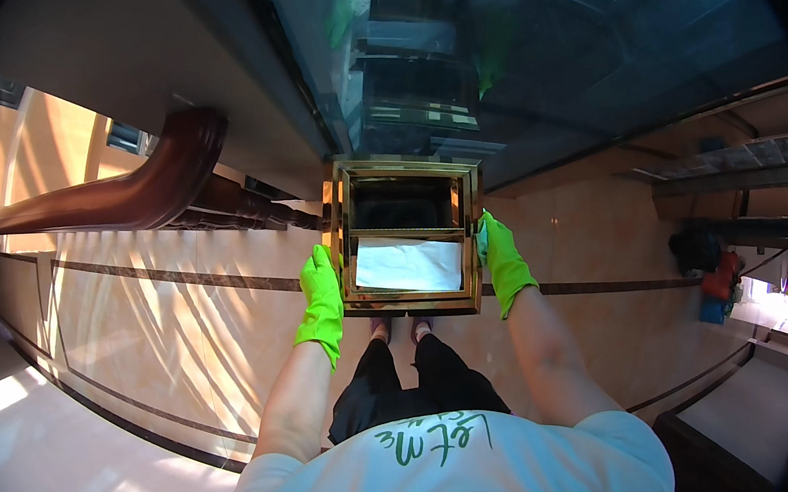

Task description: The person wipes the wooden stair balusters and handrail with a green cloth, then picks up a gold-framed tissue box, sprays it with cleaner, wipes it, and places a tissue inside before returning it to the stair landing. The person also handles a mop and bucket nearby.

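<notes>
A gold-coloured metal bin (477,273) with a square rim stands out before me, seen from above. Its far compartment is a dark opening; in the near one lies a folded white sheet (407,265), paper or cloth. My left hand (321,292), in a bright green rubber glove, grips the bin's left side. On the opposite side, my right hand (504,254) wears a matching glove and holds on to the bin, with a piece of teal cloth (482,236) between palm and metal. The fingertips are partly hidden by the bin. Whether its base rests on the floor cannot be seen.
A dark, reflective glass panel (565,77) rises just beyond the bin. At left, a wooden stair handrail (171,170) ends in a curve. Tiled floor (176,332) with dark bands surrounds my feet. Red and blue objects (719,280) sit at far right.
</notes>
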Demonstrator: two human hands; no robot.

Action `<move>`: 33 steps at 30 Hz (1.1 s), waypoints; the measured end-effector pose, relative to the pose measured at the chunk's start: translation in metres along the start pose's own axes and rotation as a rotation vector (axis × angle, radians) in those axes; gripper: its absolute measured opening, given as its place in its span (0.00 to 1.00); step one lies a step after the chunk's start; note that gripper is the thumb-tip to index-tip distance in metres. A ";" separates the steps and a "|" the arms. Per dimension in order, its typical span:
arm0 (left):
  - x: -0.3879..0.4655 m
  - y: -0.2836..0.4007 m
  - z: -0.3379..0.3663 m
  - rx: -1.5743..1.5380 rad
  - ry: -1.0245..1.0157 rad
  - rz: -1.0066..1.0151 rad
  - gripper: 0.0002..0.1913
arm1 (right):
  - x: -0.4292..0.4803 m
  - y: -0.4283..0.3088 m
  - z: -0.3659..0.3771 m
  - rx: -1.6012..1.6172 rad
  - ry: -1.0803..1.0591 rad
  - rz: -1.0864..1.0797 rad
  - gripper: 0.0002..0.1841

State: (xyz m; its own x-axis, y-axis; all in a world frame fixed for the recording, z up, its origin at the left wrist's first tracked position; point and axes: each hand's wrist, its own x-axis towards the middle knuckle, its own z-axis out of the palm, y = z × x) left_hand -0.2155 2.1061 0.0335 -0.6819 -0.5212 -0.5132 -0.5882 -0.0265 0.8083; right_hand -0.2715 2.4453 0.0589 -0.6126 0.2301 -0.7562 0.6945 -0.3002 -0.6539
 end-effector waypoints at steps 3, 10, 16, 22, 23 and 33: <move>0.000 -0.003 -0.001 0.004 -0.017 -0.004 0.25 | 0.001 0.004 0.001 0.012 -0.001 -0.028 0.17; -0.026 0.008 0.001 -0.018 0.007 -0.028 0.24 | -0.008 0.006 -0.006 0.027 0.071 -0.018 0.17; -0.023 0.020 0.007 -0.061 -0.022 0.001 0.23 | -0.015 0.001 -0.007 0.049 0.112 -0.030 0.18; -0.004 0.018 0.011 -0.021 -0.024 -0.015 0.24 | -0.008 -0.011 0.006 0.078 0.095 -0.048 0.16; -0.002 0.018 0.011 -0.025 -0.025 -0.011 0.24 | -0.007 -0.013 0.007 0.092 0.076 -0.080 0.16; -0.013 0.061 0.005 0.139 0.014 0.354 0.22 | -0.013 -0.018 -0.005 0.048 0.278 -0.167 0.17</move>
State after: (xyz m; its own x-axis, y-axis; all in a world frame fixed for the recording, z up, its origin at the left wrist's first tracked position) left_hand -0.2454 2.1157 0.0880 -0.8482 -0.4888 -0.2040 -0.3710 0.2735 0.8874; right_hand -0.2740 2.4519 0.0800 -0.5852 0.5217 -0.6208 0.5708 -0.2788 -0.7723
